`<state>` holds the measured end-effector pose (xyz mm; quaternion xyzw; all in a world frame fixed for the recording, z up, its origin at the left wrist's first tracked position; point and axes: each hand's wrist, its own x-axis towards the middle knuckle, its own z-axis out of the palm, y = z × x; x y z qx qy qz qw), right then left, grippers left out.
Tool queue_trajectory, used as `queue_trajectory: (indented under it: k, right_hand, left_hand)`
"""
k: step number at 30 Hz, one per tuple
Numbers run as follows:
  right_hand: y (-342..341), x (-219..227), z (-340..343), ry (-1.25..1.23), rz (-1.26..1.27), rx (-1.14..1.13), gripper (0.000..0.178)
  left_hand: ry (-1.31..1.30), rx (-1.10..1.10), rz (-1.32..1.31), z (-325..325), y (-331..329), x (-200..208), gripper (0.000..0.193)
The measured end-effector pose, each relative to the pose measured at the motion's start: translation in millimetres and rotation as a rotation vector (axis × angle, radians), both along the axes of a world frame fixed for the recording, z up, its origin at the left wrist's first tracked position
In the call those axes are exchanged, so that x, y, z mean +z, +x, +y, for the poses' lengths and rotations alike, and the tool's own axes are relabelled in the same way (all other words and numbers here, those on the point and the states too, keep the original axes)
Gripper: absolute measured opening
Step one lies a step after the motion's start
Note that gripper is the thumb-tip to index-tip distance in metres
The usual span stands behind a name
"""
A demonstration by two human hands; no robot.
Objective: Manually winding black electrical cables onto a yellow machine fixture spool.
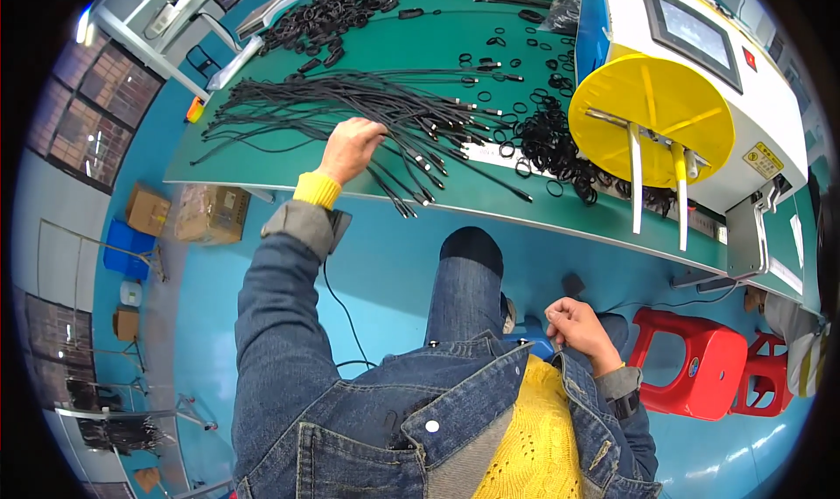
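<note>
Hands at a cable-covered worktable, seen from above. The left hand (352, 149) reached over the near side of a pile of black cables (350, 92), its thumb and fingers drawn together at the strands; whether a cable was pinched between the fingertips could not be told. The right hand (579, 328) was held above the lap, well apart from the table (271, 163), with its fingers curled in; whether it held anything could not be made out. The cables lay crossed over one another, most of their plugs (427, 165) pointing right or toward the person, a few at the table's near edge. Small black rings (551, 140) were heaped and scattered to the right of the plugs, some close beside them. Farther right stood a white machine (770, 96) with a yellow disc (630, 87) and two rods (636, 184) projecting from it.

Likely faults: because the strands overlapped, a quick pull on one could have dragged its neighbours along or tightened a tangle. Plugs at the near edge could have slid off if the pile were tugged toward the person. A cable swept rightward could have hooked or scattered the loose rings. A long strand swung too wide could have caught on the rods, which jutted beyond the disc.
</note>
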<state>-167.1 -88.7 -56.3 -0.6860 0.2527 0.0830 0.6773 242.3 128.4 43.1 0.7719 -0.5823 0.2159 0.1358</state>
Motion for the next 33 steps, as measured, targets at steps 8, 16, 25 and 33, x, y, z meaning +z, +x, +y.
queue_trajectory:
  k: [8,16,25,33]
  right_hand:
    - [2,121,22,-1.091,-0.817,-0.276,0.035]
    - [-30,153,-10,-1.799,-0.737,-0.525,0.030]
    - [23,138,-80,-1.494,-0.728,-0.783,0.015]
    - [61,120,-107,-1.373,-0.743,-0.908,0.008]
  left_hand:
    - [-0.213,-0.516,0.125,-55,-187,56,0.014]
    - [-0.292,-0.714,0.626,-107,-289,92,0.022]
    - [-0.432,-0.371,0.651,-195,-243,83,0.008]
    - [-0.451,-0.338,0.611,-219,-228,81,0.008]
